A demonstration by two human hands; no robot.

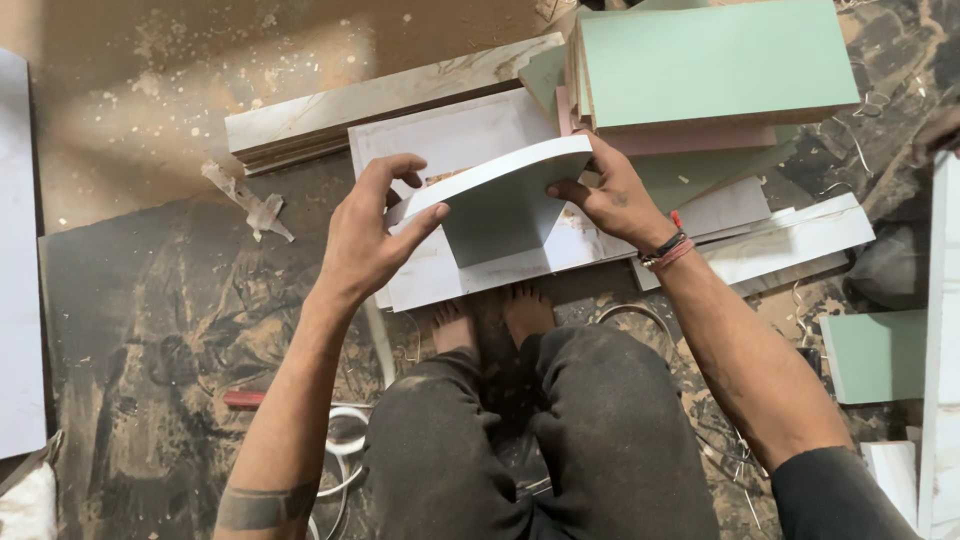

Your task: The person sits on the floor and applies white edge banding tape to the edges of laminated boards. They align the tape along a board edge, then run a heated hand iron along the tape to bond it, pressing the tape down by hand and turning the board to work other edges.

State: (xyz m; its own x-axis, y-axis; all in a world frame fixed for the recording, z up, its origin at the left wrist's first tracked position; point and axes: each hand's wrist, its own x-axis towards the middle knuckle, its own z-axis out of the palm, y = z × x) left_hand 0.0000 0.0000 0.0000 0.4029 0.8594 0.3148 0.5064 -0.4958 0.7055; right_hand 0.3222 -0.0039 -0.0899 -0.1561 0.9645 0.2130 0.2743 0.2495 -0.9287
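Two hands hold one small white laminated panel (pixel 500 175) up at an angle above the floor. The left hand (pixel 372 235) grips its near rounded corner, thumb beneath and fingers curled over the edge; the right hand (pixel 612 195) pinches the far end, a red and black wristband (pixel 668 248) on that wrist. Under the panel lie marble-patterned white boards (pixel 440 140) on the dusty floor (pixel 160 300), just beyond the person's bare feet (pixel 495 315). A stack of pale green boards (pixel 715 60) sits near the right hand.
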